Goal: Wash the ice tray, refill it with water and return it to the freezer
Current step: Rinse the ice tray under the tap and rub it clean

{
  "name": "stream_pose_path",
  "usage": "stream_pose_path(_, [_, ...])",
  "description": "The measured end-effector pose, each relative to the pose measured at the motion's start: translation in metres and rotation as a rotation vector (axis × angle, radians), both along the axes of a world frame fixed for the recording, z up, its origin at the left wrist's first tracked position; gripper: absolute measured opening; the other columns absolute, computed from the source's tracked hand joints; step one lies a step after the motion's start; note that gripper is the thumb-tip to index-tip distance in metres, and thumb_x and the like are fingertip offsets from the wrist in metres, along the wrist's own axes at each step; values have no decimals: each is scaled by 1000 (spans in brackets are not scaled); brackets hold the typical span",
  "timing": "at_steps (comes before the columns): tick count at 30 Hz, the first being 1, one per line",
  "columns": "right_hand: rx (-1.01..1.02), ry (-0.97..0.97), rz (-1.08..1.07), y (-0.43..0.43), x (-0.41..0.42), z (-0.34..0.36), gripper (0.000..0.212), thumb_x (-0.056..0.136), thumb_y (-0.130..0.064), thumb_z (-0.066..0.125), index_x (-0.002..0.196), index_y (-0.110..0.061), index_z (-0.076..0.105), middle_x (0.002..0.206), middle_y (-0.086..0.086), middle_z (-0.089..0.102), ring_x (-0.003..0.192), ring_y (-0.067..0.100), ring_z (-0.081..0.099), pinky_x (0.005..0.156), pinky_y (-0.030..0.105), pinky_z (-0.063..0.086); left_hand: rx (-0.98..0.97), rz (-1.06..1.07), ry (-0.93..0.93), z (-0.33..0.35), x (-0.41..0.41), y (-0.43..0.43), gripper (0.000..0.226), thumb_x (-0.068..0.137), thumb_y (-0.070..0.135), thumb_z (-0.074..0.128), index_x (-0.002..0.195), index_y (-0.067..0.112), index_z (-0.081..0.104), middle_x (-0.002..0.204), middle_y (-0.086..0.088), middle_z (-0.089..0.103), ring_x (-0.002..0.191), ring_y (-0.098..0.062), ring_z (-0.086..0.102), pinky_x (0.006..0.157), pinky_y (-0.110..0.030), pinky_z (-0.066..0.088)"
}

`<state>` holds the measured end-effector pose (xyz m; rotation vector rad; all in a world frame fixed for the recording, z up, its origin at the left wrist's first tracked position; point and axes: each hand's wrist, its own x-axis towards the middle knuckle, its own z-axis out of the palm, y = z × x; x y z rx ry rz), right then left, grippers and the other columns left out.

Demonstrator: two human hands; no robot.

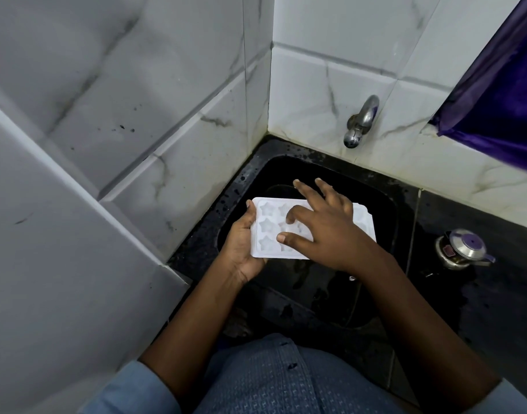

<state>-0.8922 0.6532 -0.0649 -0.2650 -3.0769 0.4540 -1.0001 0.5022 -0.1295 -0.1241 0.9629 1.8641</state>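
A white ice tray (266, 231) with star-shaped cells is held level over the black sink (384, 210). My left hand (241, 246) grips its left end, thumb on the rim and palm underneath. My right hand (322, 225) lies on top of the tray with fingers spread and fairly straight, fingertips touching the cells and covering the tray's right half. A metal tap (361, 122) sticks out of the tiled wall above the sink's back edge. No water runs from it.
White marble-look tiled walls close in on the left and behind the sink. A small steel pot with a purple-knobbed lid (462, 249) stands on the black counter (480, 294) at the right. A purple cloth (501, 100) hangs at the upper right.
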Motion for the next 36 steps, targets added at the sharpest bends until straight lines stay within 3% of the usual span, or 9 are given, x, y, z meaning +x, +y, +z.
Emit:
stream_pose_path(3, [-1,-62,-1,0,2,-2,67,81,-85,29,116,-40,63,174,-6,7,159,26,-9,121,54,1,5,-5,-14,-3,-1,-1,81,103,71,37,144,5,60,142,-25,64,129,-44,62,112,-60,45])
stream_pose_path(6, [-22,-94,-2,-4,3,-1,64,84,-83,35,122,-41,64,174,-7,3,159,25,-12,122,53,-1,1,-5,-18,-4,-1,-1,80,103,71,39,143,5,62,141,-25,64,125,-42,66,106,-57,51])
stream_pose_path(11, [-21,-90,2,-9,3,-2,60,86,-79,38,122,-39,64,174,-7,4,159,25,-12,121,53,-1,-3,-13,-33,0,0,0,77,104,69,37,114,8,82,125,-22,73,106,-37,75,89,-49,62])
stream_pose_path(14, [-13,-88,-4,-7,3,-3,60,86,-80,37,122,-40,65,174,-7,6,159,26,-11,121,54,-1,-5,-16,-35,0,0,0,77,105,68,35,111,9,83,124,-21,74,106,-36,76,89,-48,62])
stream_pose_path(17, [-19,-89,16,-6,3,-3,64,84,-82,32,119,-40,66,174,-7,6,159,25,-10,121,53,-1,-10,-24,-25,-1,0,-1,75,104,68,37,115,9,82,126,-22,73,108,-37,75,91,-50,60])
stream_pose_path(20, [4,-86,-2,-6,2,-4,69,83,-84,28,122,-42,65,174,-7,7,159,26,-9,121,55,0,-10,-16,-16,1,1,-1,74,105,67,37,124,6,74,124,-22,74,105,-36,76,85,-47,64])
stream_pose_path(24, [-2,-101,11,-8,1,-4,71,81,-85,25,118,-39,66,174,-6,8,159,27,-9,122,56,0,5,-17,-13,4,1,-1,74,104,67,39,121,6,77,124,-23,74,105,-37,76,85,-48,64])
stream_pose_path(29, [32,-95,-4,-7,0,-5,73,80,-86,21,119,-41,64,174,-6,10,159,28,-7,122,56,2,1,-16,1,3,1,-2,77,104,69,39,139,5,63,135,-24,68,114,-39,72,96,-52,58])
stream_pose_path(36, [31,-86,-6,-6,0,-4,75,80,-86,21,120,-40,66,174,-6,10,159,27,-7,122,55,0,3,-25,-11,1,1,0,81,103,70,41,147,4,57,143,-26,62,125,-42,65,105,-55,52])
